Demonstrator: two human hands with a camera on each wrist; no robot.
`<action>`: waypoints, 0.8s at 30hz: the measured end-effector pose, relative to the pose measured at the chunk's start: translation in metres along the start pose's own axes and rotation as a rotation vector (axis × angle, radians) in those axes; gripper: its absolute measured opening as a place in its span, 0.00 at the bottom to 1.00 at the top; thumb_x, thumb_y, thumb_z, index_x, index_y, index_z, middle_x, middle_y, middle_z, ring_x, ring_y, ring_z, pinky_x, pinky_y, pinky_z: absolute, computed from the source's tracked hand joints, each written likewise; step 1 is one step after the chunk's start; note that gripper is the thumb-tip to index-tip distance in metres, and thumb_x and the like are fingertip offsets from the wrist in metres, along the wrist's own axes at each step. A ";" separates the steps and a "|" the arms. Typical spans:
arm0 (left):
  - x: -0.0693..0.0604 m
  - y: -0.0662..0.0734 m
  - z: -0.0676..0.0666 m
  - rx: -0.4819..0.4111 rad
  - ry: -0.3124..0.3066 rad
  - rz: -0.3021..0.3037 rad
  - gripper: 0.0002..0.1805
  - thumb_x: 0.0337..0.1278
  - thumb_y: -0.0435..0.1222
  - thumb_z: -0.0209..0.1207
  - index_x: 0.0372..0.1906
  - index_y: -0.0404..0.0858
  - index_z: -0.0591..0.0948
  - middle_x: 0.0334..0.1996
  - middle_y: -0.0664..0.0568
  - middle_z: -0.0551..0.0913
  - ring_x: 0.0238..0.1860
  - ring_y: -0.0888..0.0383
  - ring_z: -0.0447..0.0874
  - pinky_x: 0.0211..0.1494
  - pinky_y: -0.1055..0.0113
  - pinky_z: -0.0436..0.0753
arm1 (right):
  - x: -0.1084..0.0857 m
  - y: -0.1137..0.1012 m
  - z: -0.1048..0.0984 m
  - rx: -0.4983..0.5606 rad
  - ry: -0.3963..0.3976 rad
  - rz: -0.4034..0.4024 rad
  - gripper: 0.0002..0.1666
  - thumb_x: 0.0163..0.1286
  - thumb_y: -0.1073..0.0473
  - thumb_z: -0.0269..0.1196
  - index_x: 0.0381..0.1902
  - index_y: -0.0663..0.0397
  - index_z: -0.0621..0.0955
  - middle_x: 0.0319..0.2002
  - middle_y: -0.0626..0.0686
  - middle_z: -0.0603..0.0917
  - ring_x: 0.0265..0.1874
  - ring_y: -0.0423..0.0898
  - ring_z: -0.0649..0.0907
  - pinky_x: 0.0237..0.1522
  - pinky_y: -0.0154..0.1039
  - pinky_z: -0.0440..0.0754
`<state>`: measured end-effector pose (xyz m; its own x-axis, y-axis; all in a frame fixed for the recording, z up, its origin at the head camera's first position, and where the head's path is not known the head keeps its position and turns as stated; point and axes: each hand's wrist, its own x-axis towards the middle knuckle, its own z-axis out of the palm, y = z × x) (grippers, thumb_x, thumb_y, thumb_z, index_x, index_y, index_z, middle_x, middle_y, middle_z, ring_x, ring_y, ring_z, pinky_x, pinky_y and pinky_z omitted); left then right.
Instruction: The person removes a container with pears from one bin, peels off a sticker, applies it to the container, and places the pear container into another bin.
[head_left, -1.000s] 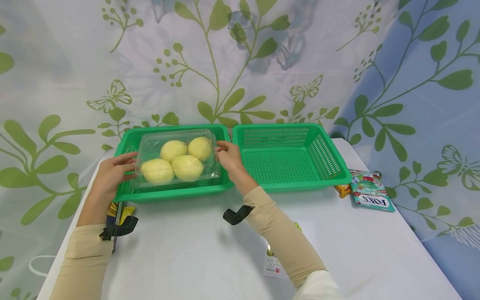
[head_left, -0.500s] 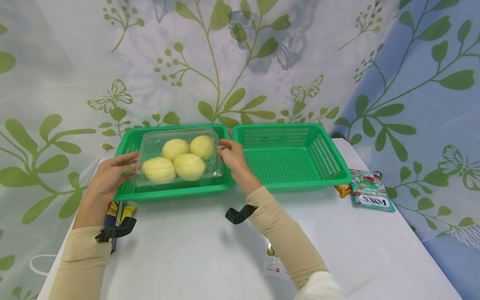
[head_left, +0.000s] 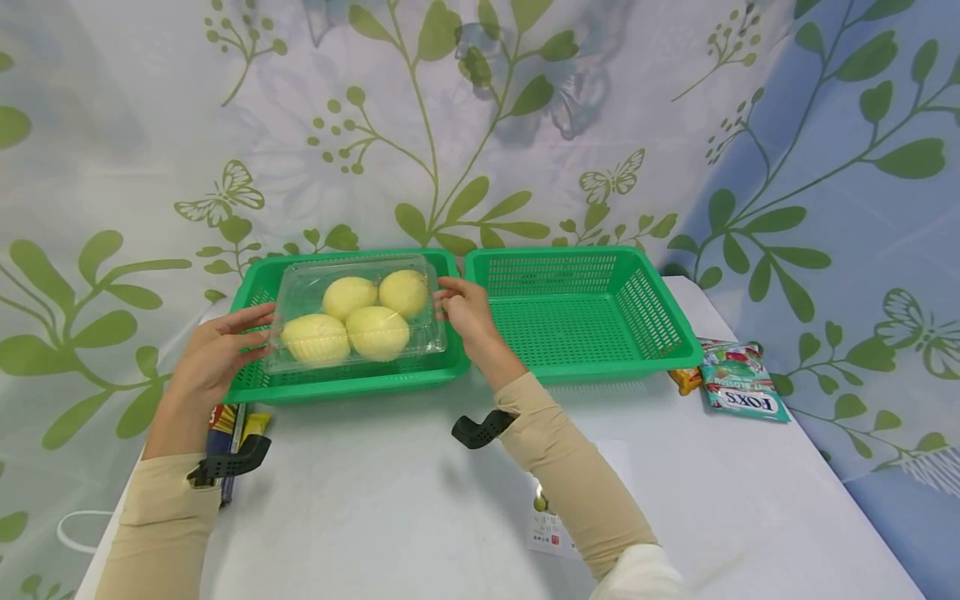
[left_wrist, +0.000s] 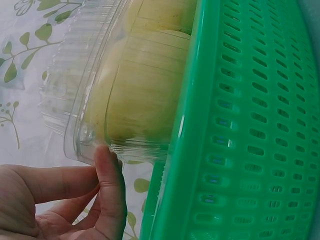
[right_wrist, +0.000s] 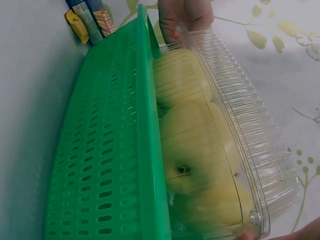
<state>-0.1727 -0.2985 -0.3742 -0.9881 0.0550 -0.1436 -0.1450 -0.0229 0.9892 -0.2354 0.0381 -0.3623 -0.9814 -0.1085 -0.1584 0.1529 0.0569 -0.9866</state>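
Observation:
A clear plastic clamshell box (head_left: 297, 287) holds several pale yellow round fruits (head_left: 378, 333). It sits tilted at the left green basket (head_left: 352, 388), standing partly above its rim. My left hand (head_left: 213, 354) grips the box's left end; in the left wrist view its thumb and fingers pinch the rim corner. At the opposite end, my right hand (head_left: 467, 318) holds the box by its right edge. Only a little of that hand shows at the bottom of the right wrist view. The box's underside is hidden by the basket wall.
Another green basket (head_left: 570, 367) stands to the right with nothing visible inside. A FOX'S candy bag (head_left: 742, 383) and an orange packet (head_left: 686, 381) lie beyond it. Colourful packets (head_left: 255, 427) lie near my left wrist. A printed card (head_left: 551, 533) is partly under my right forearm.
Since a second ago, the box has shifted slightly right and up, with both hands holding it. Over the last half second it has hardly moved.

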 end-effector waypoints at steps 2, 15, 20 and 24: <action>0.000 0.000 0.000 0.004 0.000 0.000 0.35 0.69 0.29 0.57 0.78 0.35 0.60 0.50 0.67 0.77 0.47 0.77 0.79 0.46 0.79 0.85 | 0.000 0.000 0.000 0.000 -0.003 -0.004 0.30 0.75 0.73 0.45 0.72 0.58 0.70 0.57 0.61 0.79 0.45 0.45 0.80 0.47 0.35 0.82; -0.003 0.000 -0.002 -0.016 -0.008 0.021 0.32 0.69 0.28 0.57 0.75 0.45 0.68 0.51 0.66 0.76 0.49 0.76 0.78 0.46 0.79 0.85 | -0.003 -0.003 -0.005 0.070 -0.004 -0.028 0.27 0.74 0.73 0.50 0.69 0.59 0.74 0.50 0.57 0.81 0.40 0.42 0.80 0.43 0.32 0.81; -0.003 0.002 -0.001 -0.028 -0.012 0.029 0.30 0.69 0.27 0.57 0.73 0.46 0.71 0.50 0.65 0.77 0.48 0.75 0.79 0.45 0.79 0.85 | -0.003 -0.003 -0.006 0.070 -0.005 -0.024 0.27 0.75 0.73 0.50 0.69 0.58 0.74 0.53 0.59 0.80 0.41 0.43 0.80 0.45 0.33 0.81; -0.004 0.002 0.000 -0.029 -0.013 0.024 0.30 0.70 0.27 0.55 0.74 0.46 0.70 0.50 0.65 0.77 0.47 0.75 0.80 0.45 0.78 0.85 | -0.002 -0.003 -0.006 0.074 -0.005 -0.020 0.27 0.74 0.73 0.50 0.69 0.58 0.74 0.53 0.58 0.80 0.41 0.43 0.80 0.44 0.32 0.80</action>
<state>-0.1688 -0.2985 -0.3712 -0.9905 0.0675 -0.1195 -0.1232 -0.0535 0.9909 -0.2342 0.0439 -0.3589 -0.9839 -0.1134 -0.1381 0.1412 -0.0192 -0.9898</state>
